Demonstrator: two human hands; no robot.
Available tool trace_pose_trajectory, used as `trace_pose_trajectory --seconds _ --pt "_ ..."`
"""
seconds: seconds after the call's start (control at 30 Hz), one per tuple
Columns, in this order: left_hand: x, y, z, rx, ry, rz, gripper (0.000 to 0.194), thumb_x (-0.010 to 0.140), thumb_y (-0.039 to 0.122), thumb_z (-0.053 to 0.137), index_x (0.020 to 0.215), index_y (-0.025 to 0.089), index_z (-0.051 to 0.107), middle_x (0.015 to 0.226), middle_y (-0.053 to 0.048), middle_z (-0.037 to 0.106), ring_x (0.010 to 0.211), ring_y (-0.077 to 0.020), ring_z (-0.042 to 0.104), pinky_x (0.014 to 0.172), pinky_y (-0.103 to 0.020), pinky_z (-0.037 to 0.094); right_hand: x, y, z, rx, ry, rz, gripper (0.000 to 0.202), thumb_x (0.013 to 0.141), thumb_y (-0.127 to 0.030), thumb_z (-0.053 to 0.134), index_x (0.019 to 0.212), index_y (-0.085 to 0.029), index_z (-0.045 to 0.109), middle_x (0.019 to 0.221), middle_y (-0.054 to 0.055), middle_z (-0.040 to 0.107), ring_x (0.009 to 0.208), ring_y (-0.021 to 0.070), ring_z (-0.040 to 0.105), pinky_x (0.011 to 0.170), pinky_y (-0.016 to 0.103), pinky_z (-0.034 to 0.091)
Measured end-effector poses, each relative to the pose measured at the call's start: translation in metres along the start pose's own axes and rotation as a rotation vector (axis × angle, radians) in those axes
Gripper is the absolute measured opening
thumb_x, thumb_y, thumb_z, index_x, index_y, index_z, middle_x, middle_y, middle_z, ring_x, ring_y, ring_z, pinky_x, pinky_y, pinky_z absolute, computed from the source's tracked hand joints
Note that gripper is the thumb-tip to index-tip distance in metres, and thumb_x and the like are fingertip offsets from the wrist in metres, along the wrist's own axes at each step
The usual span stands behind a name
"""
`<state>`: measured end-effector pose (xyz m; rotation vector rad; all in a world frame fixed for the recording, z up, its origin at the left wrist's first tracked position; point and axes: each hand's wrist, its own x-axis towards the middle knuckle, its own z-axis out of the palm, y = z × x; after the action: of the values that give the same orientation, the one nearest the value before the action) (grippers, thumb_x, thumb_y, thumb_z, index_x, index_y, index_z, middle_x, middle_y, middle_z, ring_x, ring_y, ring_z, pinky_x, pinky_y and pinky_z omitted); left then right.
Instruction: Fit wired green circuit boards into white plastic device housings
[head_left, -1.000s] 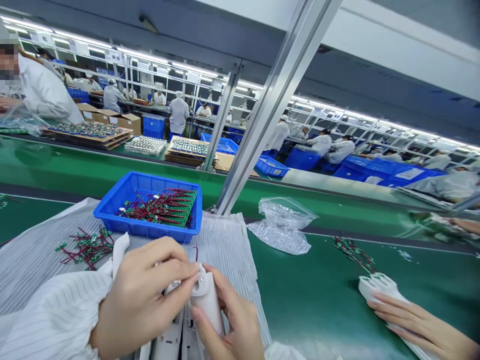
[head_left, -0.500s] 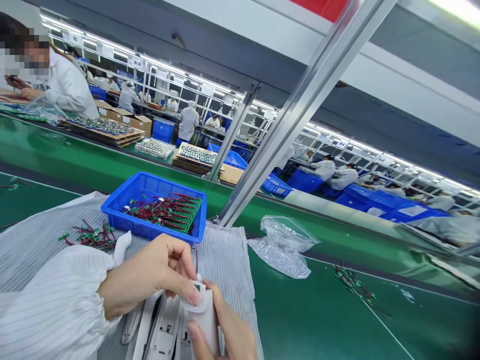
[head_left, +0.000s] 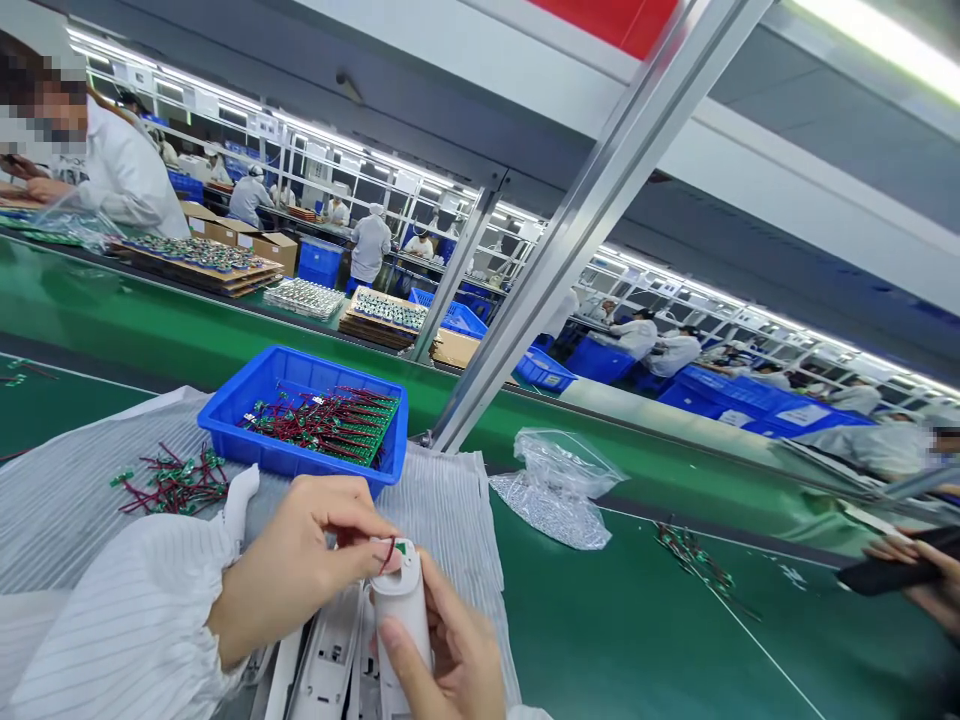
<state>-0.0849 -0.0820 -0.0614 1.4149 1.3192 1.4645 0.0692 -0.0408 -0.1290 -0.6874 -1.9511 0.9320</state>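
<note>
My right hand (head_left: 461, 650) is wrapped around a white plastic housing (head_left: 405, 610), held upright with its end facing up. A small green circuit board (head_left: 401, 548) shows in the opening at that end. My left hand (head_left: 307, 565) is closed at the opening, thumb and fingertips pinching a dark red wire (head_left: 388, 553) that leads off the board. Beneath my hands lie more white plastic shells (head_left: 330, 655), partly hidden by them. A curved white part (head_left: 241, 500) rests beside my left wrist.
A blue bin (head_left: 300, 462) holds boards with red wires; a loose pile of them (head_left: 176, 480) lies left, on a foam sheet (head_left: 450, 500). A plastic bag (head_left: 559, 490) and wired boards (head_left: 694, 560) lie right. A metal post (head_left: 555, 240) slants ahead. Another person's hand (head_left: 926, 565) holds something black.
My left fingers have shifted at the housing's end, and the red wire now lies across my thumb, with the board more exposed. Another person's hand with a black object has appeared at right.
</note>
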Motion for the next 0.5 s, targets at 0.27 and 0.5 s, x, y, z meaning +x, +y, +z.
trace_pose_trajectory --seconds 0.27,0.5 --pt "-0.003 0.006 0.003 0.46 0.004 0.275 0.02 0.077 0.015 0.048 0.07 0.013 0.067 0.058 0.0 0.049 0.054 -0.0099 0.045 0.049 -0.022 0.033 0.003 0.005 -0.004 0.064 -0.102 0.117 0.042 0.077 -0.035 0.051 0.116 -0.022 0.049 0.097 0.009 0.063 0.081 0.0221 0.061 0.065 0.032 0.053" --pt "0.003 0.042 -0.068 0.645 0.037 0.187 0.024 0.081 0.027 0.043 0.089 0.018 0.064 0.075 0.0 0.063 0.068 -0.0118 0.052 0.065 -0.021 0.036 0.034 -0.005 -0.041 0.303 -0.067 0.481 0.05 0.074 -0.045 0.053 0.115 -0.018 0.043 0.065 0.0 0.059 0.055 0.0133 0.054 0.05 0.023 0.045"
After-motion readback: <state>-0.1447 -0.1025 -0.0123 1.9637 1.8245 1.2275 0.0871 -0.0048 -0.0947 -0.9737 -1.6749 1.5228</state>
